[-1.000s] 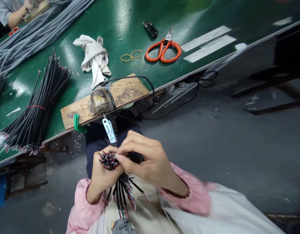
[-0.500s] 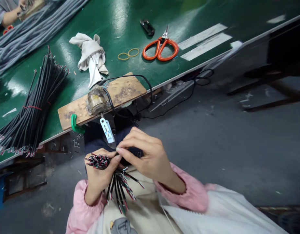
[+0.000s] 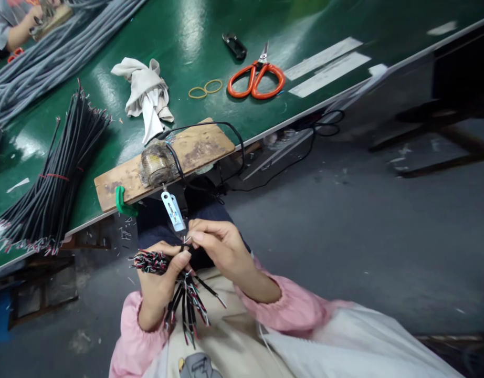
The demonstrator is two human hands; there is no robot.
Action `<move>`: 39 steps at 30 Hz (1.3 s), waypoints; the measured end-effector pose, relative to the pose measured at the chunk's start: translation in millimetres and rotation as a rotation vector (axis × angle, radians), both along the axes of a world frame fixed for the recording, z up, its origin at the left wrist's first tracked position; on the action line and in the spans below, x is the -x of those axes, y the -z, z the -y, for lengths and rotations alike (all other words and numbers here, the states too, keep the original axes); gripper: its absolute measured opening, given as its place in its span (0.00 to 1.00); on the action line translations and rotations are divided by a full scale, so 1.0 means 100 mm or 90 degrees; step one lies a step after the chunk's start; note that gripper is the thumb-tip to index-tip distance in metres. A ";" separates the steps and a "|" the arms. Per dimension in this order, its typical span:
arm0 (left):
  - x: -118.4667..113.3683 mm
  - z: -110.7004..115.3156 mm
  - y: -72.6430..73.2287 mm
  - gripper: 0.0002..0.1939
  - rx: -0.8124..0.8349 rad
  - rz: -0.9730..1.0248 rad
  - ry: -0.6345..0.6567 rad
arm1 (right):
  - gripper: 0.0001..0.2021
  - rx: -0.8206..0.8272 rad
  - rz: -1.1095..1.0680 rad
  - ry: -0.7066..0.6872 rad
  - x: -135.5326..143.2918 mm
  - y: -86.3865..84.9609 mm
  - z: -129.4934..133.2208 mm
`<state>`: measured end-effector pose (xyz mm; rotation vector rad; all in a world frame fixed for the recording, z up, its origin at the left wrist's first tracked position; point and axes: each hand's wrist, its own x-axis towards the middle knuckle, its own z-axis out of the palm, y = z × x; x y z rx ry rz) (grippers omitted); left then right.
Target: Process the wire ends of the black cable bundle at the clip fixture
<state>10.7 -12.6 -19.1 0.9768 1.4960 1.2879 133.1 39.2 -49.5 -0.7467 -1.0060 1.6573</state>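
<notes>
Low center of the frame: a wire bundle point(image 3: 155, 261) with red, green and black tips sits clamped in the left hand point(image 3: 159, 281). The right hand point(image 3: 218, 249) pinches a single wire point(image 3: 184, 241) just under the small blue blade point(image 3: 173, 211) hanging off the wooden board point(image 3: 202, 147) on the green counter point(image 3: 305, 31); orange scissors point(image 3: 256, 83) lie further up.

Glossy green tabletop point(image 3: 265, 21). Worn, stained wood board point(image 3: 195, 149) at 12 o'clock of the hands. Rubbery black-sheathed wire bundle point(image 3: 149, 261). Scissors point(image 3: 255, 84): orange plastic handles, metal blades. Crumpled matt cloth rag point(image 3: 143, 94).
</notes>
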 end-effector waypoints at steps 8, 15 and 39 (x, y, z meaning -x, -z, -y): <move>0.01 0.04 0.01 0.11 0.037 0.029 -0.022 | 0.09 -0.288 0.181 0.271 -0.06 -0.10 0.05; 0.03 0.00 -0.01 0.15 0.042 -0.047 0.023 | 0.09 -0.305 0.158 0.213 -0.03 -0.11 0.04; 0.04 -0.17 -0.08 0.05 -0.027 -0.098 -0.057 | 0.26 0.222 -0.201 -0.207 0.32 -0.18 -0.48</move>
